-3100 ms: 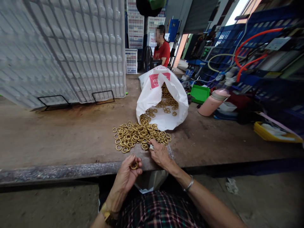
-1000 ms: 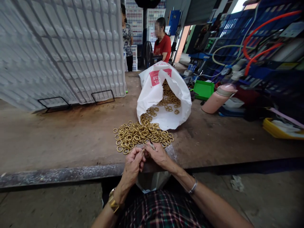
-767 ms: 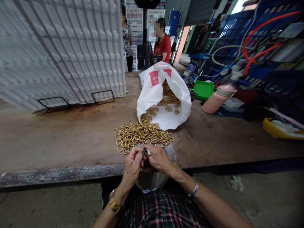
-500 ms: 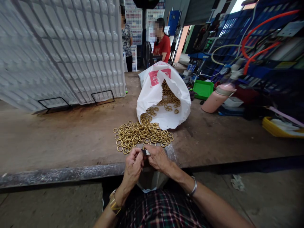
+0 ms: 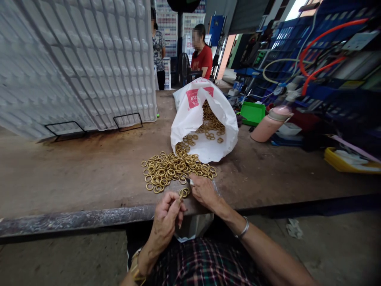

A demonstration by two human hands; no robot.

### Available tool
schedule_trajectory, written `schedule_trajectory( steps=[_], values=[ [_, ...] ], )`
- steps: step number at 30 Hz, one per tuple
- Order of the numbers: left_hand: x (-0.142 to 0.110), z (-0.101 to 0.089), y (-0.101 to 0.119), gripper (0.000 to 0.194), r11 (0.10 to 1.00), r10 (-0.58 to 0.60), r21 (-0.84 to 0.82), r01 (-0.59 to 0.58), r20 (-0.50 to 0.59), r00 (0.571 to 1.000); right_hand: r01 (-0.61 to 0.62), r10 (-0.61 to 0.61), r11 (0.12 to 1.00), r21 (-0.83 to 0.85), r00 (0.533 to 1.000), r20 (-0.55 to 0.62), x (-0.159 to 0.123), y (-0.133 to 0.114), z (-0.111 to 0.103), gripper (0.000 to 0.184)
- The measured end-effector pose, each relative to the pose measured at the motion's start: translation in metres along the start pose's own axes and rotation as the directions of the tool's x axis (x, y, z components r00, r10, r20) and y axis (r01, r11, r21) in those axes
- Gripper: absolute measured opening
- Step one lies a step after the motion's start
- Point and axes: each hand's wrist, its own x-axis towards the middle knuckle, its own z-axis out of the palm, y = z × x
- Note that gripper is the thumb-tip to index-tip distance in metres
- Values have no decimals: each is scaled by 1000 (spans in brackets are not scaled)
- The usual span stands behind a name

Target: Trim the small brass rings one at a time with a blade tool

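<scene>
A pile of brass-coloured rings (image 5: pixel 166 169) lies on the brown table in front of me. My left hand (image 5: pixel 167 212) is at the table's front edge, thumb and fingers pinched on a brass ring (image 5: pixel 180 195) seen nearly edge-on. Another ring (image 5: pixel 185 192) shows right beside its fingertips. At the near right side of the pile, my right hand (image 5: pixel 204 191) is closed around a small dark-tipped tool (image 5: pixel 188 181) with a whitish part; its exact kind is unclear. The tool's tip points left at the rings. Behind the pile, a white sack (image 5: pixel 214 147) lies open with more rings inside.
Stacked white plastic trays (image 5: pixel 113 59) stand at left beside black wire stands (image 5: pixel 127 121). A pink bottle (image 5: pixel 269 126), a green bin (image 5: pixel 253 113) and a yellow tray (image 5: pixel 342 161) are at right. Two people are beyond the table, one in a red shirt (image 5: pixel 204 59).
My hands have come apart. The right moved forward and right with the tool to the pile's edge; the left turned slightly and now shows a ring at its fingertips.
</scene>
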Motion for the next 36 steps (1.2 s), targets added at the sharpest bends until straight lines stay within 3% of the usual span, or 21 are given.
schedule_trajectory(
  steps=[6, 10, 18, 26, 29, 32, 34, 36],
  values=[
    [8, -11, -13, 24, 910, -157, -398, 115, -75, 985, 3, -4, 1000, -10, 996, -84, 8, 1, 3, 18],
    [11, -18, -16, 26, 886, -219, -435, 160, -88, 972, -48, 44, 997, -60, 996, -71, 12, -5, 9, 18],
    [11, -19, -6, 40, 844, -296, -484, 231, -61, 953, -27, 27, 989, -143, 1000, -3, 14, -11, 7, 21],
    [17, -27, -10, 28, 726, -370, -647, 234, -81, 926, -22, 23, 988, -151, 1000, 8, 18, -12, 14, 23],
    [19, -25, -10, 32, 737, -362, -640, 217, -102, 927, 2, -4, 999, -53, 999, -46, 16, -7, 14, 24],
    [21, -18, -9, 33, 809, -305, -556, 192, -117, 945, 56, -32, 984, 167, 989, -142, 15, -3, 10, 17],
    [23, -13, -8, 33, 864, -269, -471, 177, -136, 953, 81, -10, 920, 383, 983, -184, 16, -3, 7, 13],
    [26, -7, -7, 36, 907, -233, -391, 154, -164, 958, 83, 39, 788, 610, 982, -183, 16, -5, 4, 17]
  ],
)
